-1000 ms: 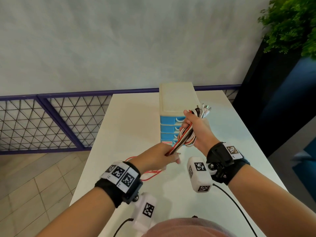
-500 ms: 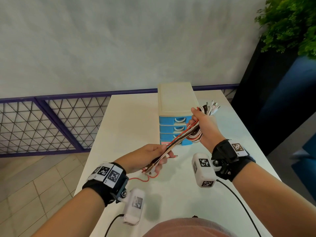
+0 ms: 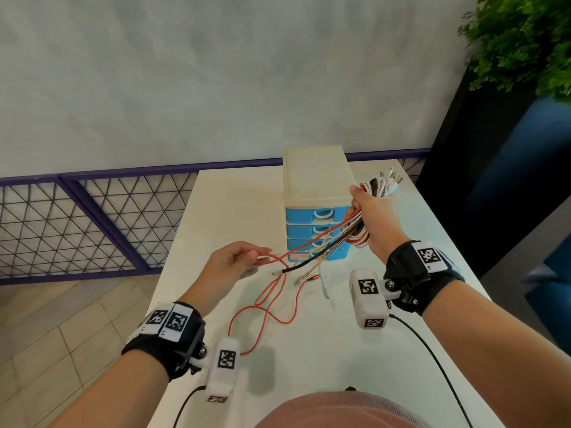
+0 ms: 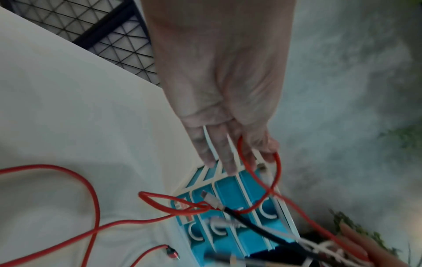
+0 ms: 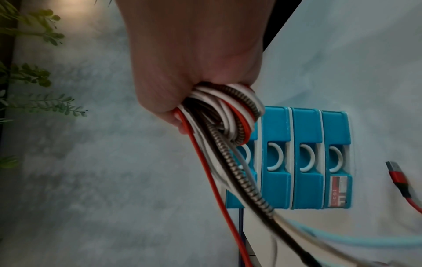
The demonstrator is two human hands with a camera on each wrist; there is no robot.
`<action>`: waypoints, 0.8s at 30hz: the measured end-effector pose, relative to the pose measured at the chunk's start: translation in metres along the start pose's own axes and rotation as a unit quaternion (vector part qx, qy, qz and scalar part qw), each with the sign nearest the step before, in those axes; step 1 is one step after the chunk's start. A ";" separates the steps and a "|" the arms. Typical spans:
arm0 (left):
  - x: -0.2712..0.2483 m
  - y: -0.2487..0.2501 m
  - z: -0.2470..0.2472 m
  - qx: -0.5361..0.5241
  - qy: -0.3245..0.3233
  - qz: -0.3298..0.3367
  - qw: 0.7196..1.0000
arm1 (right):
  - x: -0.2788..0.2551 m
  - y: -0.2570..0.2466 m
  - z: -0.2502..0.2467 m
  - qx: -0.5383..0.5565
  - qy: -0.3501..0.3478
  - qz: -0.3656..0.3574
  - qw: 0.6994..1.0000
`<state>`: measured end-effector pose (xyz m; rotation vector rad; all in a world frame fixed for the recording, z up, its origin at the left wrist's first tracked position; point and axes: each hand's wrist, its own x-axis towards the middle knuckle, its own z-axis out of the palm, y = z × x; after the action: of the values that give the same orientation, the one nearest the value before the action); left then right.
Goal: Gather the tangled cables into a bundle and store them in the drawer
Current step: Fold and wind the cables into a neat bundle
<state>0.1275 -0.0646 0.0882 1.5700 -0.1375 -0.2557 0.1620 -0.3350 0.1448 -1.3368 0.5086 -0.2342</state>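
My right hand (image 3: 360,211) grips a coiled bundle of cables (image 3: 355,234), white, red and braided, just right of the drawer unit (image 3: 313,183). Plug ends (image 3: 387,182) stick out above the fist. In the right wrist view the bundle (image 5: 230,112) is clenched in front of the blue drawers (image 5: 306,159), all closed. My left hand (image 3: 255,257) holds a loop of the red cable (image 3: 272,307), which trails across the table. In the left wrist view the red loop (image 4: 277,168) hangs round the fingers (image 4: 224,157). Black and braided cable ends (image 3: 304,267) dangle between the hands.
The white table (image 3: 234,211) is narrow, with its left edge dropping to a tiled floor. A purple mesh fence (image 3: 77,230) runs behind it. A dark planter (image 3: 494,149) with a green plant (image 3: 525,41) stands at the right. A red plug (image 5: 395,171) lies near the drawers.
My left hand has slid left off the bunched cable ends and now holds only the red cable. The freed ends hang loose. My right hand has moved slightly right with the bundle.
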 end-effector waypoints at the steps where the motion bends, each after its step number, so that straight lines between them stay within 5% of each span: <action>1: -0.001 -0.001 -0.007 -0.004 -0.027 -0.009 1.000 | 0.002 0.000 0.000 0.004 0.002 0.000 1.000; 3: -0.005 -0.003 -0.018 0.003 -0.103 -0.054 0.993 | 0.005 -0.003 0.000 0.019 0.007 0.007 1.000; 7: -0.011 -0.002 -0.017 0.218 -0.212 -0.087 0.949 | 0.008 -0.006 0.001 0.061 -0.005 0.012 0.998; 9: -0.011 -0.002 -0.009 0.238 -0.173 -0.085 0.952 | 0.004 -0.007 0.005 0.073 -0.024 0.011 0.997; 12: -0.003 -0.004 0.000 0.273 -0.011 -0.097 0.957 | -0.004 -0.007 0.012 0.082 -0.048 0.003 0.995; 15: 0.007 -0.008 -0.003 0.152 0.129 -0.240 0.950 | -0.011 -0.007 0.016 0.079 -0.084 0.003 0.993; 20: 0.013 -0.014 -0.007 -0.008 0.183 -0.361 0.914 | -0.022 -0.009 0.019 0.109 -0.170 -0.005 0.979; 22: 0.016 -0.014 -0.005 0.075 0.174 -0.348 0.918 | -0.025 -0.012 0.020 0.089 -0.186 -0.015 0.978; 24: 0.025 -0.020 -0.003 0.245 0.182 -0.268 0.914 | -0.026 -0.015 0.020 0.049 -0.192 -0.029 0.980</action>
<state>0.1506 -0.0671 0.0662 2.1097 0.5718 -0.3683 0.1507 -0.3092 0.1683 -1.2630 0.1324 -0.0439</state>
